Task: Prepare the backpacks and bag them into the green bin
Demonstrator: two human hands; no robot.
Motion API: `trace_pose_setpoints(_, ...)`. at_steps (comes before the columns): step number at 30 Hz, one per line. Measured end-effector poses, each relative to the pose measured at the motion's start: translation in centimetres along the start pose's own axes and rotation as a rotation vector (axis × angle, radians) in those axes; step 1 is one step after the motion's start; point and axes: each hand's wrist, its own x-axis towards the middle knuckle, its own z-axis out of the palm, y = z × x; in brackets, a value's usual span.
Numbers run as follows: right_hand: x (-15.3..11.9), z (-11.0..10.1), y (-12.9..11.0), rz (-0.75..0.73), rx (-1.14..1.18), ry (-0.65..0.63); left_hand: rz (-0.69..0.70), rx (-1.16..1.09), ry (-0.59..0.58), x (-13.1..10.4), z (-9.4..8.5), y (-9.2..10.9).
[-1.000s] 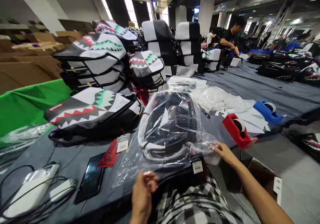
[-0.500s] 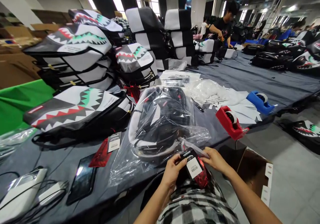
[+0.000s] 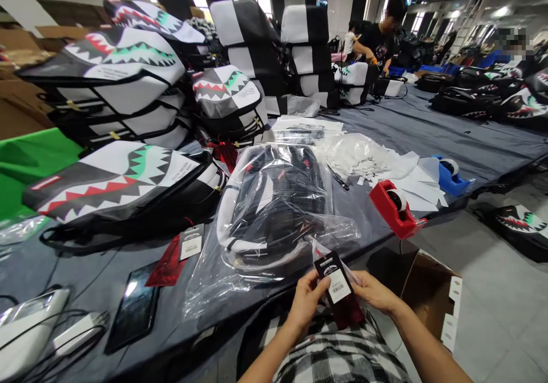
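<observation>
A black hang tag (image 3: 336, 280) with a white barcode label is held over my lap between my two hands. My left hand (image 3: 309, 298) pinches its left edge, thumb on the front. My right hand (image 3: 375, 291) is closed at its right edge; the fingertips are partly hidden behind it. A dark red shiny packet (image 3: 347, 316) hangs behind and below the tag. From the tag's top a translucent plastic strip runs up to the clear plastic bag (image 3: 209, 277). Inside that bag lies a black and white backpack (image 3: 282, 200), straps side up, at the table edge.
A shark-mouth backpack (image 3: 124, 189) lies left, with a phone (image 3: 132, 309) in front. Stacked backpacks (image 3: 115, 86) rise behind. Right stand a red tape dispenser (image 3: 394, 209) and a blue one (image 3: 454, 177) by white paper strips (image 3: 419, 180). An open carton (image 3: 428, 297) sits below. A co-worker (image 3: 381, 40) stands far back.
Both hands have moved slightly down and right with the hang tag, which now stands more upright. The red packet is more covered by the tag. My view has shifted a little.
</observation>
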Motion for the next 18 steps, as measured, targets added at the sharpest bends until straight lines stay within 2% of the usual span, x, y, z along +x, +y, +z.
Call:
trace_pose_setpoints(3,0.1,0.0,0.1,0.018,-0.009,0.108,0.027,0.204,-0.026,-0.4,-0.4,-0.8)
trace_pose_setpoints(6,0.6,0.2,0.4,0.003,-0.141,0.166,0.069,0.591,-0.012,-0.5,-0.7,-1.5)
trace_pose_setpoints(8,0.9,0.3,0.6,-0.032,-0.296,0.218,0.017,0.815,-0.14,-0.8,-1.0,-1.7)
trace_pose_setpoints(11,0.8,0.1,0.6,-0.085,-0.503,0.374,-0.072,1.071,-0.427,-1.6,-1.5,-0.9)
trace_pose_setpoints(13,0.2,-0.2,0.5,-0.088,-0.615,0.467,-0.069,1.261,-0.491,-1.8,-1.7,0.6)
trace_pose_setpoints(15,-0.5,-0.4,0.4,-0.088,-0.734,0.546,0.081,1.42,-0.414,-1.3,-1.4,2.9)
trace_pose_setpoints(17,-1.1,-0.3,0.5,-0.133,-0.858,0.615,0.411,1.5,-0.335,0.3,-0.4,5.4)
trace_pose_setpoints(18,-1.3,-0.1,0.7,-0.188,-0.928,0.653,0.61,1.516,-0.348,1.4,0.5,6.5)
